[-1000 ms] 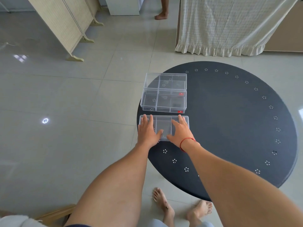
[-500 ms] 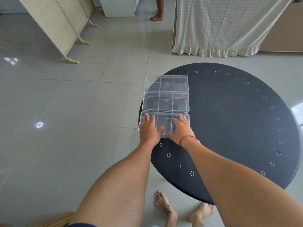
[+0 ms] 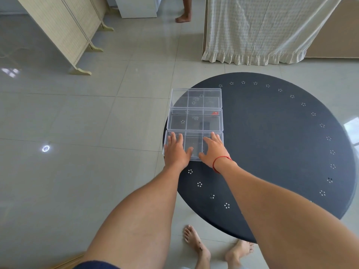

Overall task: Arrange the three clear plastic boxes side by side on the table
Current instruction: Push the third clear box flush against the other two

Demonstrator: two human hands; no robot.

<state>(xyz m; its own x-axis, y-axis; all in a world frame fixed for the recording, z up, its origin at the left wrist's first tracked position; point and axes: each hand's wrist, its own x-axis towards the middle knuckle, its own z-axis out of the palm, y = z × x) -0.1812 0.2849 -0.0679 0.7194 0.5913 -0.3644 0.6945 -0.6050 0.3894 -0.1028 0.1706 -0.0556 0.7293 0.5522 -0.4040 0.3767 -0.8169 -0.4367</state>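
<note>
Three clear plastic compartment boxes lie in a row at the left edge of the round black table (image 3: 272, 152), running away from me and touching. The far box (image 3: 196, 98) and the middle box (image 3: 195, 119), with a small red mark at its back right, are untouched. My left hand (image 3: 175, 150) and my right hand (image 3: 213, 150) both rest flat, fingers spread, on top of the near box (image 3: 194, 145). A red string circles my right wrist. The boxes' left ends overhang the table rim slightly.
A folding wooden screen (image 3: 64, 30) stands at the back left, a cream curtain (image 3: 262, 30) at the back right. Another person's bare foot (image 3: 183, 18) is on the tiled floor far behind. My own feet (image 3: 213, 249) are under the table's near edge.
The near box has slid forward under both hands until it touches the middle box; the gap seen a second ago has closed. The middle box now sits against the far one.
</note>
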